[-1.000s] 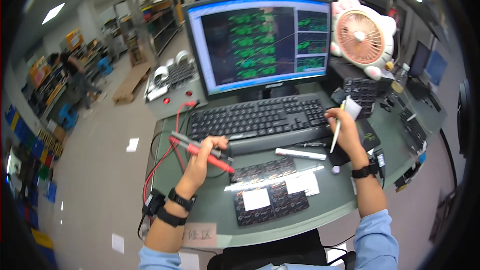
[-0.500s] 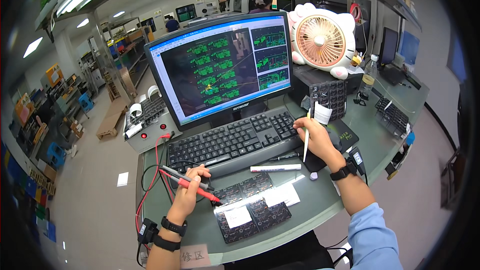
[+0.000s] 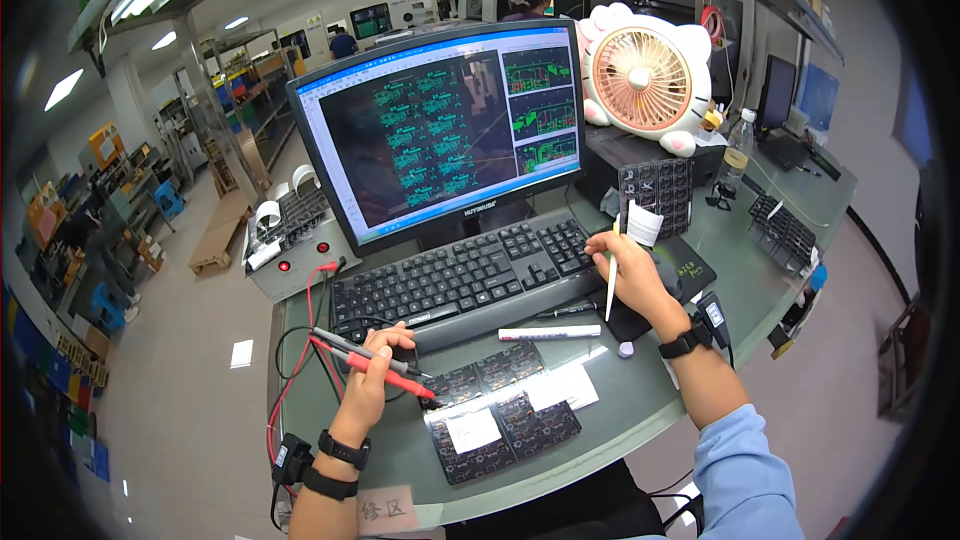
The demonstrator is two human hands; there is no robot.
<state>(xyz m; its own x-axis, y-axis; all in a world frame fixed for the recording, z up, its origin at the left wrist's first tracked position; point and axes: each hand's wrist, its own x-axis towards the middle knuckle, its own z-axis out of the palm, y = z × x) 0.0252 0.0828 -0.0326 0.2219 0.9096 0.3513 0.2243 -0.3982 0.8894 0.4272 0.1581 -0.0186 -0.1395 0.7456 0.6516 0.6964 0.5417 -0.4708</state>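
My left hand [image 3: 368, 395] is closed around a red test probe [image 3: 398, 380] and a grey test probe [image 3: 345, 348]. Their tips point at the left edge of a dark circuit board panel [image 3: 540, 425]; whether they touch it I cannot tell. Two white paper slips lie on that panel. A slim white pen-like tool [image 3: 611, 285] is gripped in my right hand [image 3: 637, 275], whose fingertips rest at the number pad of the black keyboard [image 3: 470, 285]. Beyond it, the monitor [image 3: 430, 140] displays a teal board layout, with three smaller panes on its right.
A white marker [image 3: 549, 332] and a black pen lie between keyboard and panel. At the left stands a grey box [image 3: 295, 265] with red buttons and probe leads. A cat-shaped fan [image 3: 640, 80], an upright board panel [image 3: 655, 190] and a bottle [image 3: 737, 150] stand behind my right hand.
The layout on the monitor has turned from green to teal, and its yellow highlighted spot is gone. Both hands keep almost the same place and hold.
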